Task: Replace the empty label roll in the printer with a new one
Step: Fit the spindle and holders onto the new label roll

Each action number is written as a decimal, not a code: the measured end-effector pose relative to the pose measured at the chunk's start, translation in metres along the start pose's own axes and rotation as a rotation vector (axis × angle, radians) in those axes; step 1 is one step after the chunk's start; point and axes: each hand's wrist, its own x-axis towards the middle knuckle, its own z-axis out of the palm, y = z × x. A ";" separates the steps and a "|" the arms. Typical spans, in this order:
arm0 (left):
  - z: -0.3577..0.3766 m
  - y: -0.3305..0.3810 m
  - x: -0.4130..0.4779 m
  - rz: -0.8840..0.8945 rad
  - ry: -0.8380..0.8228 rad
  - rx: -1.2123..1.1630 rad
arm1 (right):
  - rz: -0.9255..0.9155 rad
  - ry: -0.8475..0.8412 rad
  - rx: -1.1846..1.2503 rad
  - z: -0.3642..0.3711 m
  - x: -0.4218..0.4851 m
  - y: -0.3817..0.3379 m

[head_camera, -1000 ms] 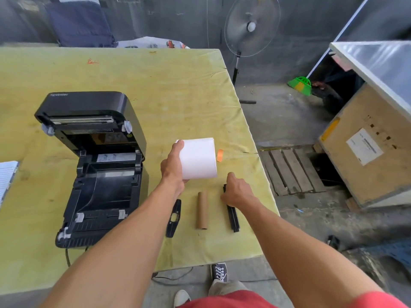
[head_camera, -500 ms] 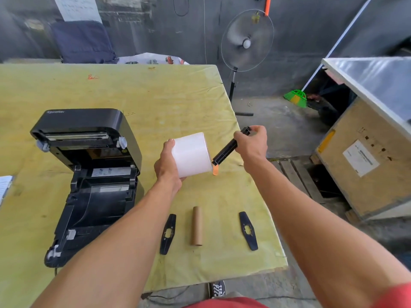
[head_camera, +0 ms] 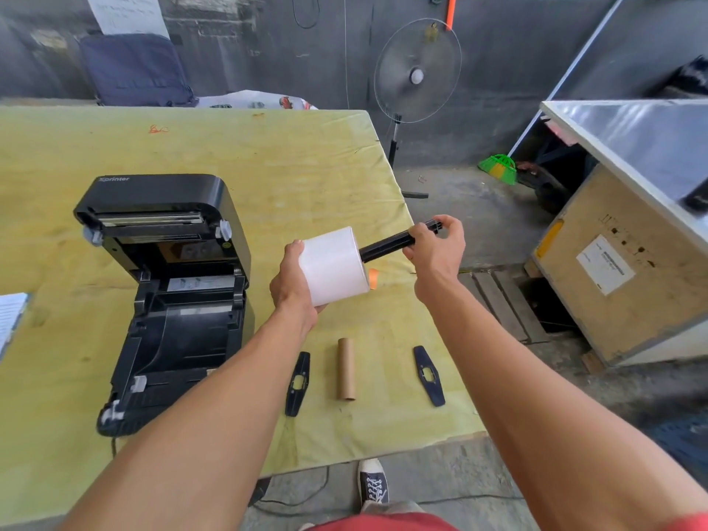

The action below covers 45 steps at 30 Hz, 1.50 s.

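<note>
My left hand point(head_camera: 293, 279) grips a new white label roll point(head_camera: 335, 264) in the air above the table, its axis pointing right. In my right hand point(head_camera: 436, 247) is a black spindle rod point(head_camera: 394, 241), whose left end sits in the roll's right end. The black label printer point(head_camera: 164, 297) stands open at the left, its roll bay empty. The empty brown cardboard core point(head_camera: 346, 369) lies on the table near the front edge. A black spindle guide point(head_camera: 297, 383) lies left of the core. Right of the core lies a second guide point(head_camera: 429, 375).
A yellow cloth covers the table point(head_camera: 230, 159), whose right edge runs just past my right hand. A white paper point(head_camera: 11, 320) sits at the far left. A standing fan point(head_camera: 415, 76), a wooden crate point(head_camera: 628, 270) and a pallet stand on the floor to the right.
My right hand picked the black rod up off the table, raised it and slid its end into the roll. My left hand kept the roll aloft.
</note>
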 end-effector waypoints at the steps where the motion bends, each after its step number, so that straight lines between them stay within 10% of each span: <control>1: -0.002 -0.001 -0.002 0.000 -0.003 0.004 | -0.013 -0.005 -0.013 -0.002 -0.004 0.003; 45: -0.040 -0.005 -0.021 -0.008 -0.122 0.106 | 0.088 -0.282 -0.005 -0.015 -0.074 0.047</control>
